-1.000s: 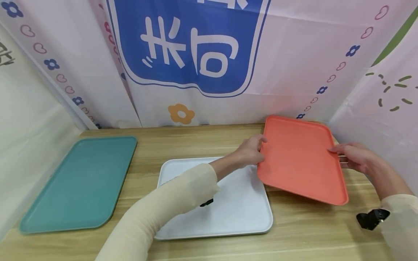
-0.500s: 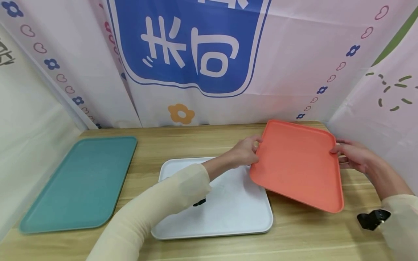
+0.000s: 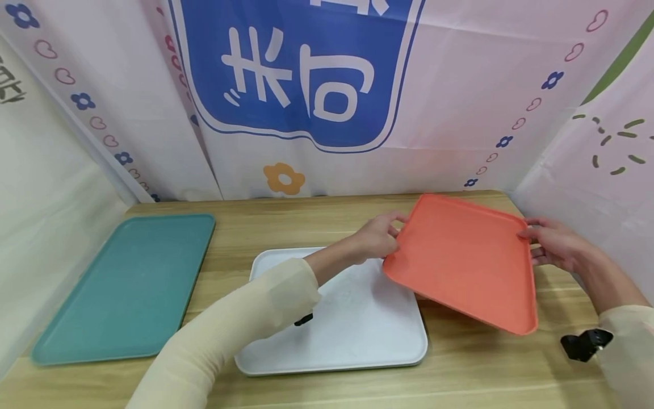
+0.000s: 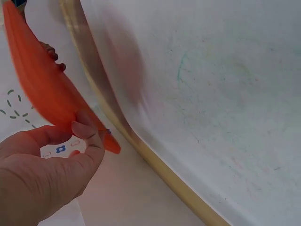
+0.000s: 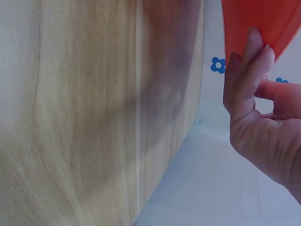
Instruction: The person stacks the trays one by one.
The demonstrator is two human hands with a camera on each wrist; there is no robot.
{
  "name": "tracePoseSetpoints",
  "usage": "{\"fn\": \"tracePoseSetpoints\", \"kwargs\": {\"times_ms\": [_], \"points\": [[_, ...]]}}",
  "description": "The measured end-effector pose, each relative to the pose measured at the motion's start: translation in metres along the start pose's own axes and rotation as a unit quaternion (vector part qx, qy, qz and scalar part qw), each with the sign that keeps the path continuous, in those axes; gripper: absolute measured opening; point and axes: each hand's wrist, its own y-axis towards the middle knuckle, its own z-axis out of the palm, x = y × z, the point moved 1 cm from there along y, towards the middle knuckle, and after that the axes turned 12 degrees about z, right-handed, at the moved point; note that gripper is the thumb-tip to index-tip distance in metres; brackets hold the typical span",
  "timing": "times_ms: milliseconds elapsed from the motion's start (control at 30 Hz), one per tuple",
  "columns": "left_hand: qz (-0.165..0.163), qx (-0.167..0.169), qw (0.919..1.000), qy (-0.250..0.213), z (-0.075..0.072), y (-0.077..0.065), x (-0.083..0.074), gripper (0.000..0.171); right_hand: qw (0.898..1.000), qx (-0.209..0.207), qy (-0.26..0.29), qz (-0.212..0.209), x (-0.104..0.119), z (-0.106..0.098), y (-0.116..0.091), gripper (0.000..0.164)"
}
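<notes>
An orange-red tray (image 3: 465, 258) is held tilted above the right side of the table, its left corner over a white tray (image 3: 357, 324). My left hand (image 3: 375, 237) pinches its left edge between thumb and fingers, as the left wrist view also shows for that hand (image 4: 56, 165). On the opposite edge my right hand (image 3: 554, 244) grips the tray, thumb on top and fingers beneath. In the right wrist view those fingers (image 5: 249, 80) press against the underside. The white tray lies flat, partly hidden by my left forearm.
A teal tray (image 3: 128, 287) lies flat at the left of the wooden table (image 3: 296, 221). Printed cloth walls (image 3: 439, 113) stand behind and at both sides, the right one close to my right hand.
The orange-red tray has moved left and slightly toward me, its left corner shifting further over the white tray. My left hand has moved left with it; my right hand has barely moved.
</notes>
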Motion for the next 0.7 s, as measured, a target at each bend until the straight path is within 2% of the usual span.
{"fn": "tracePoseSetpoints", "kwargs": {"times_ms": [133, 400, 700], "points": [[-0.009, -0.011, 0.9998, -0.015, 0.0, -0.001, -0.002, 0.056, 1.0, 0.0, 0.007, 0.001, -0.001, 0.002, 0.0, 0.057], [-0.027, -0.015, 0.9989, -0.036, -0.006, -0.009, -0.007, 0.058, 0.999, -0.007, 0.036, -0.019, -0.002, 0.004, -0.001, 0.054], [-0.032, -0.026, 0.9972, -0.062, -0.015, -0.016, -0.003, 0.061, 0.995, -0.007, 0.095, -0.031, -0.002, 0.002, -0.003, 0.033]]}}
